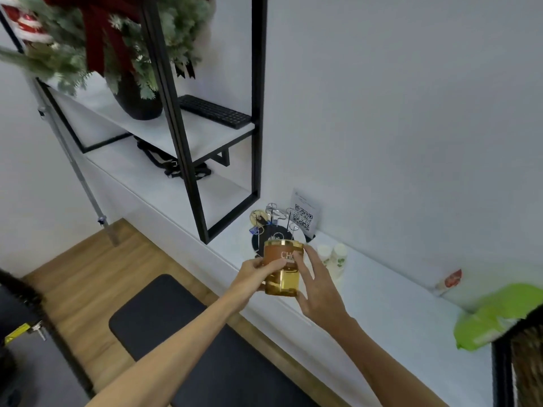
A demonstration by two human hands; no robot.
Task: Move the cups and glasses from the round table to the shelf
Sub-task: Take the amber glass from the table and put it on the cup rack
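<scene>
A gold cup (282, 282) with a brown band lettered "CHO" is held above the front edge of the long white shelf (390, 295). My left hand (258, 274) grips its left side, thumb across the brown band. My right hand (316, 284) lies against the cup's right side with fingers spread and nearly straight. Two white paper cups (333, 257) with green leaf print stand on the shelf just behind the gold cup. The round table is out of view.
Behind the cup stand a black round base with wire card holders (276, 227) and a QR-code sign (304, 215). A black metal rack (229, 136) holds a keyboard (214, 111) and a potted plant (138, 104). A green bag (496, 315) lies at the right. A dark stool (164, 315) is below.
</scene>
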